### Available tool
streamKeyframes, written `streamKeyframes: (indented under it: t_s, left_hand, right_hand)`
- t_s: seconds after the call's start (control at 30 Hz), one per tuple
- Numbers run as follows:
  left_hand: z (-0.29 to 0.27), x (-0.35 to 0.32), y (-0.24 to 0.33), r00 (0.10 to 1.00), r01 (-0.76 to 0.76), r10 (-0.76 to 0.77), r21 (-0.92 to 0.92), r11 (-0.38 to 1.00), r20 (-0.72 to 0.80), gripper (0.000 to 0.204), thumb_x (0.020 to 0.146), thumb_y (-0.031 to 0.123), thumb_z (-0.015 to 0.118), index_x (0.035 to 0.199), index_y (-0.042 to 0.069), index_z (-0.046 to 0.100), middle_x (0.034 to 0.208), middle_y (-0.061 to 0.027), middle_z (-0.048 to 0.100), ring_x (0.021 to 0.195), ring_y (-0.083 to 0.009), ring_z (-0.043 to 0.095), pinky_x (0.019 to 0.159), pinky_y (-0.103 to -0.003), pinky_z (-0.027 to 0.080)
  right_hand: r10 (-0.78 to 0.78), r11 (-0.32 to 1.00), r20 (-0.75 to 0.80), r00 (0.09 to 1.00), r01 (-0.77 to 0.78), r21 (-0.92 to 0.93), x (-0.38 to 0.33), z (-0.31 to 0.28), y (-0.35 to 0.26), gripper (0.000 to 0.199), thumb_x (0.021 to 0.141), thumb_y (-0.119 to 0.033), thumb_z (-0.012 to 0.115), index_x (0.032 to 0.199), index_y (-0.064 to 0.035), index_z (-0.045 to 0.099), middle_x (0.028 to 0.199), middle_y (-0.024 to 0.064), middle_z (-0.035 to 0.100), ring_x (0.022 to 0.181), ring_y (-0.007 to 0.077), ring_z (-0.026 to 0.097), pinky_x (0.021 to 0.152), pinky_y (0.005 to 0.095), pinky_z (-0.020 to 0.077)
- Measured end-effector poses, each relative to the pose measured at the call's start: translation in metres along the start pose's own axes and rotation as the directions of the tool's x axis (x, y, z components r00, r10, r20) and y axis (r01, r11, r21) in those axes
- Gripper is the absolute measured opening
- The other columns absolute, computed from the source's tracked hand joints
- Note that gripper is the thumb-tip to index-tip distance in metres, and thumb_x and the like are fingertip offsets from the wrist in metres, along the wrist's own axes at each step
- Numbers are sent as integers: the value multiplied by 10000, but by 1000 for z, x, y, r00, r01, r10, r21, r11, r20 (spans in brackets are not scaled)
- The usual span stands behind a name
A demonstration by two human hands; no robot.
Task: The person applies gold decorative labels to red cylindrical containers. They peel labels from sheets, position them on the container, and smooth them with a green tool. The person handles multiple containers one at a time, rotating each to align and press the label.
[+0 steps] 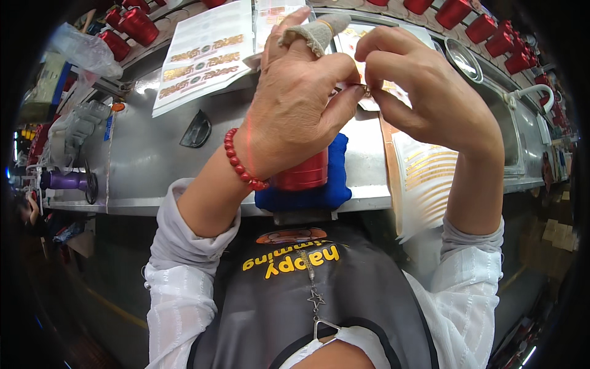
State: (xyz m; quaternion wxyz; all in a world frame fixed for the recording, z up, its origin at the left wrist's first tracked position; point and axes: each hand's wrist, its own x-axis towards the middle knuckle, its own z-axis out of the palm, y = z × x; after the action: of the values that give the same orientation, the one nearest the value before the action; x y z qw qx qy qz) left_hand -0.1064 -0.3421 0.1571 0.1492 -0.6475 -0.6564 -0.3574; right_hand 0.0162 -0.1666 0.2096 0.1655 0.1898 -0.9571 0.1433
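Note:
Above the bench, the fingertips of my left hand (301, 104) and my right hand (430, 92) meet in two pinches, with a small thin gold-brown piece (367, 91) between them. Its exact kind is too small to make out. A grey cloth cover (316, 34) wraps one finger of my left hand, and red beads (235, 161) circle that wrist. Below the left hand, a shiny red cylinder (304, 174), partly hidden by it, rests on a folded blue cloth (335, 178). Behind the hands lie white sheets with gold printed designs (203, 67).
Right of the blue cloth, a sheet of curved gold strips (427, 172) hangs over the bench's front edge. A dark scraper-like piece (196, 129) lies on the metal bench (147, 166). Red cups (138, 26) line the back; a sink with a white tap (534, 92) is at right.

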Motion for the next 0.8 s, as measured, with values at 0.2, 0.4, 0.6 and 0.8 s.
streamKeyframes:
  t_s: [0.2,0.4,0.6,0.8]
  left_hand:
    - [-1,-20,5,964,200,-243,-313,928,-105,134,889,174,683,851,45,680,805,-126,635,982,-315,592,1165,-481,267]
    - [-5,-36,8,938,291,-338,-357,887,-74,136,916,183,670,907,47,678,945,-162,645,1143,-381,515,1146,-503,259]
    - [-10,-56,14,904,383,-414,-235,893,-102,368,911,198,686,1238,40,630,1243,-201,609,1284,-441,446,1114,-505,308]
    - [-8,-131,19,913,381,-405,-259,887,-45,823,874,486,756,1443,-30,459,1451,-264,478,1386,-472,385,1167,-531,270]
  right_hand:
    - [290,908,-270,918,-175,381,-31,34,9,226,913,-225,712,965,-17,643,1198,114,631,1089,164,591,781,266,500]
    - [524,490,-139,840,-164,856,-28,78,-16,256,954,-239,731,1048,-14,653,1234,91,605,1087,156,566,925,278,450]
    - [580,529,-192,792,-186,828,-22,50,48,166,975,-192,697,971,-30,663,1093,48,658,886,78,563,775,262,467]
    - [648,758,-169,743,-651,40,-64,87,236,288,941,-285,676,948,2,702,928,164,685,813,282,648,758,388,505]
